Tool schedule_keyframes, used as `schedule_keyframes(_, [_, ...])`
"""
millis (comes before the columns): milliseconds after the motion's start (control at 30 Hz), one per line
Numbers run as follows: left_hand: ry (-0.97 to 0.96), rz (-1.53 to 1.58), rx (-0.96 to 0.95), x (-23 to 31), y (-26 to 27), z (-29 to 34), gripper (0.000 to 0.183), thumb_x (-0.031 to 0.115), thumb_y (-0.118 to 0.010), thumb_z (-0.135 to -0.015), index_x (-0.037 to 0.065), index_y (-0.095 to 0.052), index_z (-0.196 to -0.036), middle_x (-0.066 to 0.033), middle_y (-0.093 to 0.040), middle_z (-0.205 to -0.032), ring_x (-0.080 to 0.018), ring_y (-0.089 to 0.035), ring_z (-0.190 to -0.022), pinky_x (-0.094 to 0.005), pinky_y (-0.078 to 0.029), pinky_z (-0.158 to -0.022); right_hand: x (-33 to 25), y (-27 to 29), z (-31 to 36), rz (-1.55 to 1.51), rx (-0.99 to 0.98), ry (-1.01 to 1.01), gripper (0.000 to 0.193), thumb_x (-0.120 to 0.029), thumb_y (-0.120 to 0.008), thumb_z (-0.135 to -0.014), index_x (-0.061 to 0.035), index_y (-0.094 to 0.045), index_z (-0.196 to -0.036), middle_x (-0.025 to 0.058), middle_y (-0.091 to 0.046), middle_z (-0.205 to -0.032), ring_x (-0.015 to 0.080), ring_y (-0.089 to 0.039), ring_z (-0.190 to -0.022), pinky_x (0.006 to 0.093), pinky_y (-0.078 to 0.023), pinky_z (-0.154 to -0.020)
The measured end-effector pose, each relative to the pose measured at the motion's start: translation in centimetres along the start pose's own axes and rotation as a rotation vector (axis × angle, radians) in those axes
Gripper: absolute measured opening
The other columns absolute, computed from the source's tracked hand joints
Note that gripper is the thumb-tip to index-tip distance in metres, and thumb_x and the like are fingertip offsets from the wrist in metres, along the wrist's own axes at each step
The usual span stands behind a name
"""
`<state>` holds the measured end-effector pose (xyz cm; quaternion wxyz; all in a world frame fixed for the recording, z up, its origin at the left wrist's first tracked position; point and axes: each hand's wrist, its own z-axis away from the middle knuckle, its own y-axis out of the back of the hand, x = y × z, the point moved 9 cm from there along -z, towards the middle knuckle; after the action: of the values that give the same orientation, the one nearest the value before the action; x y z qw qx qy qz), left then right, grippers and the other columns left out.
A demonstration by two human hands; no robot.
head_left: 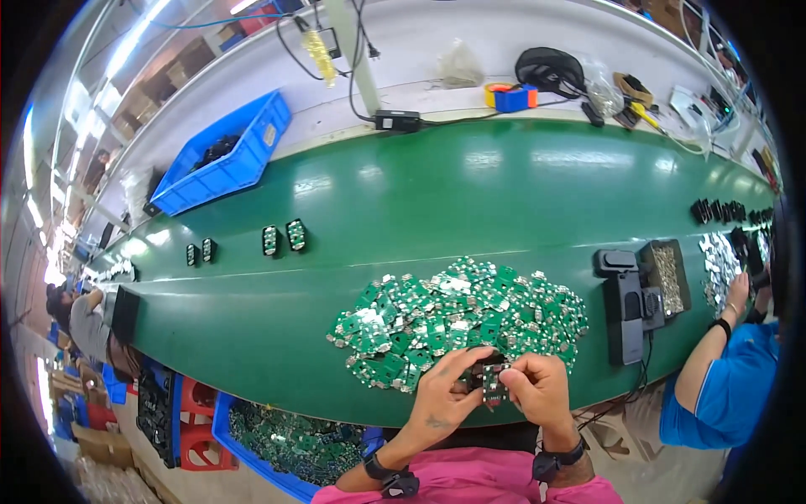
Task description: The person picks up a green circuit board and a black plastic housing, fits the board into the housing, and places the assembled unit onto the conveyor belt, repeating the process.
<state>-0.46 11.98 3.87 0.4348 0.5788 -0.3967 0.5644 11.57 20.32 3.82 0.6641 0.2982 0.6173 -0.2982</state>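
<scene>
At the table's near edge, my left hand (pixel 445 393) is closed around a small black housing (pixel 480 366), partly hidden by the fingers. My right hand (pixel 541 391) pinches a small green circuit board (pixel 495 385) between thumb and fingers, against the housing's near side. Whether the board sits inside the housing or only touches it, I cannot tell. Just beyond both hands spreads a wide heap of green circuit boards (pixel 453 315). Farther left, black housings with green boards in them (pixel 295 235) stand on the green table (pixel 403 185).
A blue crate (pixel 252 164) with black parts stands far left. Below the table edge is a blue bin (pixel 222 428) of boards. Right of the heap stand a black device (pixel 623 311) with a cable and a tray of small parts (pixel 669 277). A co-worker in blue (pixel 726 386) works at the right.
</scene>
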Motion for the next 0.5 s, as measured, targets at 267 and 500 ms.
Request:
schedule_keyframes(267, [-0.149, -0.246, 0.186, 0.7, 1.6, 0.0, 0.062, -0.012, -0.054, -0.078, 0.017, -0.058, -0.132, -0.0185, -0.056, -0.126, -0.0266, -0.065, -0.086, -0.0317, -0.053, -0.074, -2.6, -2.8, 0.5, 0.374, -0.031, 0.145, 0.021, -0.012, -0.068, -0.086, 0.0008, -0.062, -0.071, 0.0106, -0.058, -0.06, 0.0211, -0.055, -0.05, 0.033, -0.04, -0.049])
schedule_keyframes(500, [-0.169, -0.119, 0.251, 0.6, 1.3, 0.2, 0.06, -0.01, -0.053, -0.084, 0.012, -0.05, -0.139, -0.014, -0.059, -0.129, -0.0158, -0.061, -0.078, -0.027, -0.05, -0.065, -2.1, -1.9, 0.5, 0.413, 0.112, 0.276, 0.021, -0.01, -0.064, -0.088, 0.0016, -0.058, -0.071, 0.0103, -0.055, -0.059, 0.0219, -0.052, -0.05, 0.0341, -0.038, -0.049])
